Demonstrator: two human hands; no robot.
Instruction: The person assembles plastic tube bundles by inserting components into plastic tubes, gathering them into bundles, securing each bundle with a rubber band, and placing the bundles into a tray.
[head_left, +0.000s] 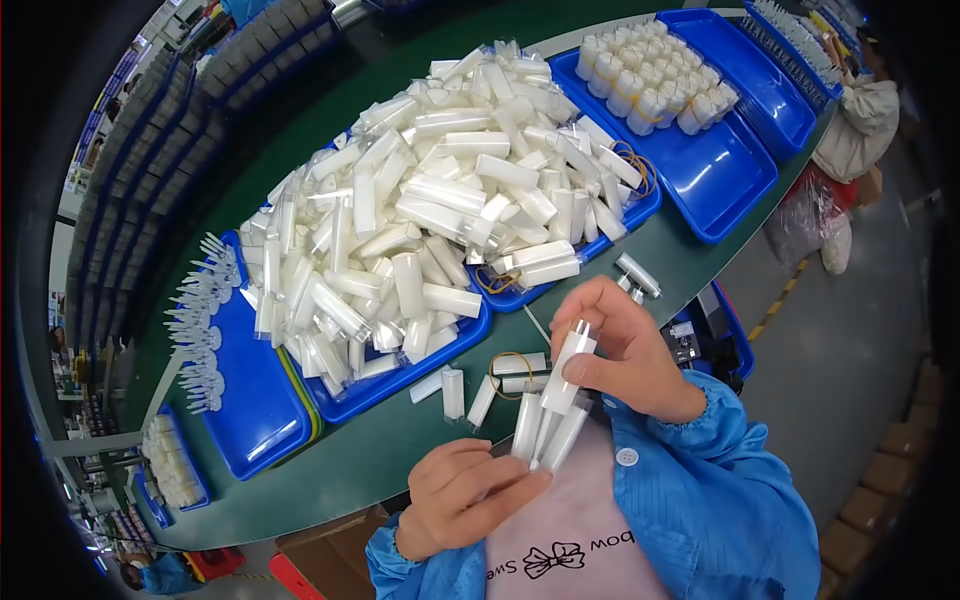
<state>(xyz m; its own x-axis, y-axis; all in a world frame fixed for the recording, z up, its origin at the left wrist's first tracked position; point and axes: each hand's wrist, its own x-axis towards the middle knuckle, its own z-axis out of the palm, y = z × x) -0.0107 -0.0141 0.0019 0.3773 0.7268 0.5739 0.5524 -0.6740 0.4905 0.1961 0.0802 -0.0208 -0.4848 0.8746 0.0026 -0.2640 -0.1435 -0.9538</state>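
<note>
Close to my body, my left hand [470,492] has its fingers closed round the lower ends of several white tubes [566,437] in clear wrap. My right hand [628,350] pinches one more wrapped white tube [570,372] between thumb and fingers, and its lower end overlaps the tops of the others. Just beyond my hands, a few loose white tubes [453,394] and a rubber band [513,376] lie on the green table [330,478]. A large heap of similar tubes [420,200] fills blue trays [405,372] further back.
Bundled white tubes [655,75] stand in a blue tray [715,180] at the back right. More rubber bands [636,168] hang over a tray edge. At the left, white spiky parts [200,330] lie along a blue tray [250,410]. A person [858,125] is at the far right.
</note>
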